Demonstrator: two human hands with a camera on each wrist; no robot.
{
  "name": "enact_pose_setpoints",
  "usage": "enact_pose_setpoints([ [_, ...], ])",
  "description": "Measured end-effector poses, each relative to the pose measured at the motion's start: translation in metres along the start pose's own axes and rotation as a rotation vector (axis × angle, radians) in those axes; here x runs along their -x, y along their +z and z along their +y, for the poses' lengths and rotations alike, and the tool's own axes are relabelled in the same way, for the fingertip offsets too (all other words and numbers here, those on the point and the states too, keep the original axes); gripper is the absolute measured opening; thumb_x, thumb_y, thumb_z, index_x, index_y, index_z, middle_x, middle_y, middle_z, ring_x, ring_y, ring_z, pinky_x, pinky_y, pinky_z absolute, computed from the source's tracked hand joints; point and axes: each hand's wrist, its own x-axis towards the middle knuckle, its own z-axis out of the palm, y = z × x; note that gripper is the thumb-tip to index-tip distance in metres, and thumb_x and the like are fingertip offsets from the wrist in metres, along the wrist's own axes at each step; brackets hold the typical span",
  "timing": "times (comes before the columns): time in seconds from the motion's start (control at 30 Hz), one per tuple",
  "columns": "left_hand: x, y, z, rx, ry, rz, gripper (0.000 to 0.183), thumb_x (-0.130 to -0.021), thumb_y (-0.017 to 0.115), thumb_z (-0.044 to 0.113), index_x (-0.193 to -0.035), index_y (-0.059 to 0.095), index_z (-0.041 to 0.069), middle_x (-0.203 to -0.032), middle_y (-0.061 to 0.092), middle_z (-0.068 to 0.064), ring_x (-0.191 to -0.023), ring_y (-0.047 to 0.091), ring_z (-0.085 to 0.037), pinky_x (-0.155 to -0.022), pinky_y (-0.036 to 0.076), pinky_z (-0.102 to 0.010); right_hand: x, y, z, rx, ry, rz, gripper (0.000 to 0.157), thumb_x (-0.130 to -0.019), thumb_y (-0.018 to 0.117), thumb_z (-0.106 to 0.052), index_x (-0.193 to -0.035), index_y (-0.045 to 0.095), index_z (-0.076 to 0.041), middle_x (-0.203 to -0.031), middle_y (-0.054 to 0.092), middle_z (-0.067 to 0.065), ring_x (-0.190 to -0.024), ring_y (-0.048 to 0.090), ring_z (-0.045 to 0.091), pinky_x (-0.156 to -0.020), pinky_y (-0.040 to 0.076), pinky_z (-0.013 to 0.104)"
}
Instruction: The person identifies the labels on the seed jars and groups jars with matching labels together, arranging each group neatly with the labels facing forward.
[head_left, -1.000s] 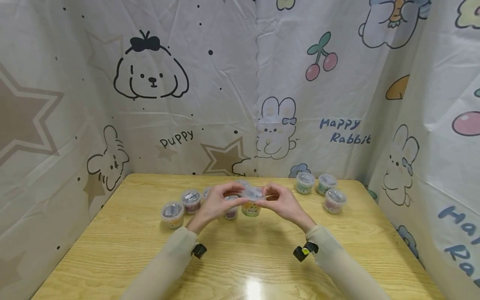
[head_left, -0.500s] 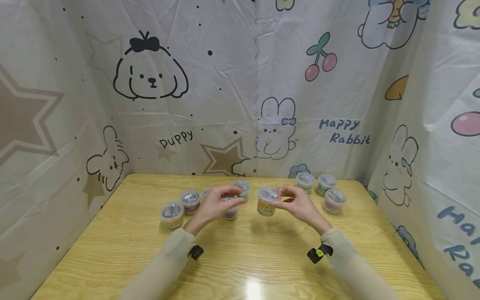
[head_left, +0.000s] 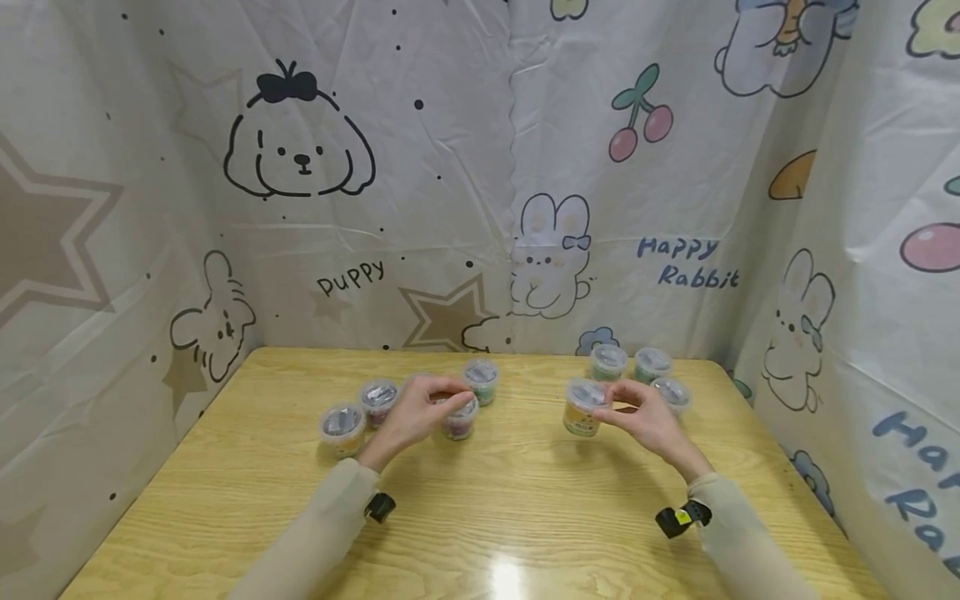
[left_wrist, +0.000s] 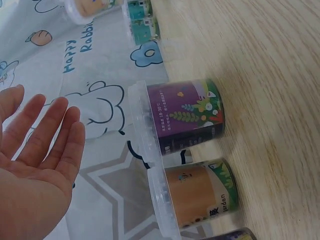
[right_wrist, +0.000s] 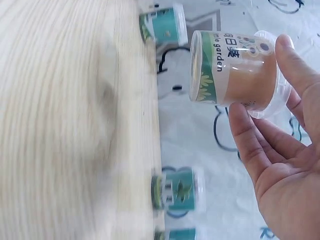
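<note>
My right hand (head_left: 651,419) pinches a clear lidded cup with an orange label (head_left: 582,414) by its lid, holding it above the table. In the right wrist view this orange-label cup (right_wrist: 237,70) lies between thumb and fingers, with "Little garden" printed on it. My left hand (head_left: 416,417) holds nothing and hovers over the cups on the left. Its relaxed fingers (left_wrist: 37,130) show in the left wrist view, apart from a purple-label cup (left_wrist: 185,117) and another orange-label cup (left_wrist: 202,195). A teal-label cup (head_left: 482,383) stands just beyond the left hand.
On the wooden table (head_left: 480,508), further lidded cups stand at left, including an orange one (head_left: 343,432) and a purple one (head_left: 378,400). Two teal cups (head_left: 609,362) and a cup partly behind the right hand (head_left: 672,393) stand back right. A patterned curtain (head_left: 420,167) encloses the table.
Both hands were at the orange-label cup a second ago. The left hand has let go and drawn slightly left; the right hand has carried the cup to the right.
</note>
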Motion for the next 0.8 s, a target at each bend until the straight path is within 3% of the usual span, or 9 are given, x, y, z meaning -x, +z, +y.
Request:
enact_pose_setpoints([
  [0.1,0.002,-0.002,0.004,0.009,-0.004,0.000,0.022,-0.095,0.066,0.026,-0.105,0.076,0.009,-0.104,0.074,-0.003,-0.095,0.069,-0.015,-0.087,0.056,-0.032,0.006,-0.007,0.003,0.015,-0.001,0.006,0.025,-0.086,0.077,-0.017,-0.088,0.056,-0.003,-0.130,0.061,0.023,-0.123,0.055,0.042,-0.085,0.057,0.036],
  [0.3,0.002,-0.002,0.004,0.005,-0.018,0.003,0.025,-0.096,0.065,0.024,-0.108,0.074,0.004,-0.109,0.073,-0.009,-0.100,0.069,-0.023,-0.089,0.056,-0.038,0.010,-0.020,0.035,0.075,0.020,0.030,0.029,-0.086,0.077,-0.028,-0.090,0.057,-0.007,-0.130,0.062,0.019,-0.122,0.056,0.039,-0.088,0.056,0.045],
  [0.53,0.001,-0.006,-0.001,-0.016,-0.058,0.002,0.029,-0.096,0.064,0.034,-0.108,0.076,0.010,-0.106,0.074,0.000,-0.097,0.069,-0.015,-0.087,0.057,-0.036,0.021,-0.040,0.049,0.167,0.073,0.047,0.033,-0.085,0.077,-0.036,-0.093,0.059,-0.009,-0.132,0.060,0.021,-0.110,0.063,0.040,-0.089,0.054,0.052],
  [0.8,0.001,-0.006,0.001,-0.046,-0.075,0.015,0.028,-0.096,0.064,0.035,-0.105,0.076,0.011,-0.106,0.074,0.001,-0.100,0.068,-0.015,-0.090,0.055,-0.040,0.032,-0.058,0.068,0.171,0.094,0.017,0.033,-0.086,0.076,-0.034,-0.090,0.059,-0.007,-0.135,0.056,0.025,-0.118,0.056,0.046,-0.093,0.050,0.057],
])
